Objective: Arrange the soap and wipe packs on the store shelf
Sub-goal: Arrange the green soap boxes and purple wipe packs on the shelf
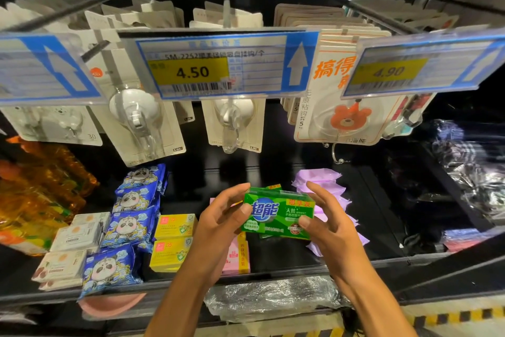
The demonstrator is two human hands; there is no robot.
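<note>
A green soap pack (277, 213) hangs above the black shelf (287, 260), held between both hands. My left hand (221, 216) grips its left end, thumb on the front. My right hand (326, 216) grips its right end. Under it lie more green packs, mostly hidden, and a pink soap pack (237, 254). Lilac wipe packs (319, 181) run in a row to the right. Left of my hands stand two yellow soap boxes (173, 241), a row of blue panda wipe packs (128, 227) and white soap boxes (73, 249).
Price tag strips (218, 63) and carded hooks (144, 123) hang from pegs just above the shelf. Orange packs (35, 194) fill the far left. Dark wrapped goods (470, 167) sit at the right. A silvery plastic bundle (267, 298) lies on the shelf below.
</note>
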